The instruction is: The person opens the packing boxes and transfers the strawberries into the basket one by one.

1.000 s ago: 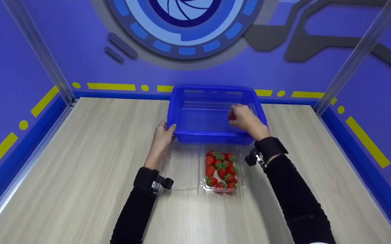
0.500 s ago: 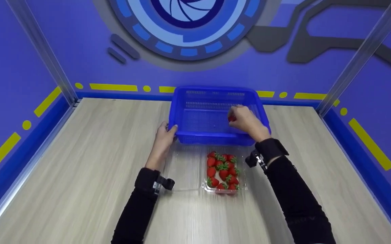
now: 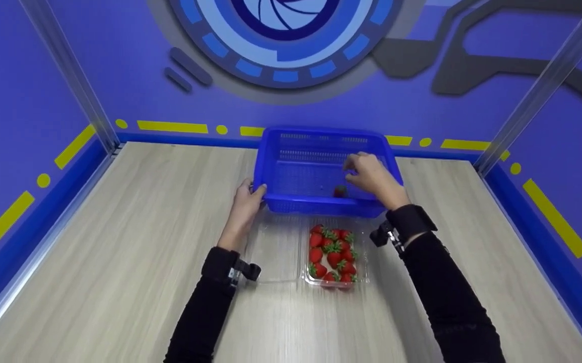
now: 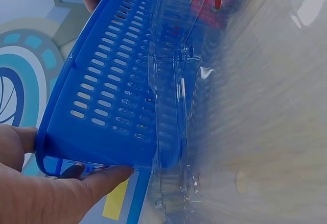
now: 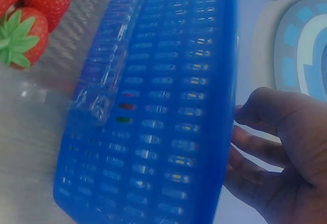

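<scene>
Closest to the camera you've got two black sleeves [image 3: 454, 297], each with a black wrist strap [image 3: 411, 222] and a little camera on it, reaching over a pale wood-grain bench [image 3: 119, 242]. Between the forearms is a clear plastic clamshell [image 3: 328, 285], lid half [image 3: 273, 252] laid out flat to the left, other half packed with red strawberries [image 3: 334, 258], green leaves on. Just past that is a blue slotted plastic basket [image 3: 316, 205], really near the clamshell's far edge, though I can't tell if they touch.

Left hand [image 3: 244, 204] has the basket's near left corner gripped, thumb up on the rim and fingers underneath. Right hand [image 3: 371, 174] is over the basket's right side, released, fingers loosely bent. One lone strawberry [image 3: 340, 191] sits on the basket floor by the near wall, a bit below and left of that hand; the right wrist view even catches red and green through the slots. Behind it all there's a blue-purple wall [image 3: 230, 108] with yellow dashes and a big round shutter graphic [image 3: 285, 75], plus metal posts [image 3: 76, 85] in both corners.
</scene>
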### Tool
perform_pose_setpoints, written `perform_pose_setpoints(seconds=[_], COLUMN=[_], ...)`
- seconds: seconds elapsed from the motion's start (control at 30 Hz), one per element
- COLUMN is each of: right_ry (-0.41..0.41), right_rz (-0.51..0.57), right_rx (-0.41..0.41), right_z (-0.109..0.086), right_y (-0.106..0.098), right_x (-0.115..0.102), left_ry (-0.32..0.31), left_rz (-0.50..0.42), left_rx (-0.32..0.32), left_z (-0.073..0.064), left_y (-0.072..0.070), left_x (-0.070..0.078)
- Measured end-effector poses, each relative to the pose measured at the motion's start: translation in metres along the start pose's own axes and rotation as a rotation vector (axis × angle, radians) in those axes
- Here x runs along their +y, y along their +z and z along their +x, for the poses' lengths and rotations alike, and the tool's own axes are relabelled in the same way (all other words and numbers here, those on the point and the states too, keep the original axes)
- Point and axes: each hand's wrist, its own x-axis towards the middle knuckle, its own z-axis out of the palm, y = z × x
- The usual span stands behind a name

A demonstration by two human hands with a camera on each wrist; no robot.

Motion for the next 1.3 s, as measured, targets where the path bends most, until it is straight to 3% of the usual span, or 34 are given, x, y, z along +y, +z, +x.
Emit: perform_pose_setpoints(seconds=[0.23,0.43,0.63,0.8,1.03,1.3], right_ry=[-0.081,-0.108,-0.096,-0.050,0.004,-0.015], right_rz=[-0.047,-0.009,0.037,-0.004,-0.111,-0.160], right_rx=[0.030,-0.001,-0.106,-0.158,-0.085,-0.003], right_z=[-0.021,-0.054,-0.094,-0.118,-0.130,-0.137], right_y=[-0.007,-0.003,0.021,0.049,0.071,0.087], right_x=[-0.013,-0.046,-0.079,-0.091,-0.096,-0.095], left_ry=[-0.002,0.011,0.001,0.004,0.003,-0.004], left_rz=[0.032,0.034,0.020,0.005,-0.017,-0.016], left_rx=[-0.002,-0.008,0.002,0.003,0.009,-0.010], left_z=[0.000,0.002,0.001,0.001,0.001,0.001], left_y=[0.000,0.000,0.000,-0.001,-0.002,0.001], left_x=[0.001,0.003,0.002,0.003,0.005,0.001])
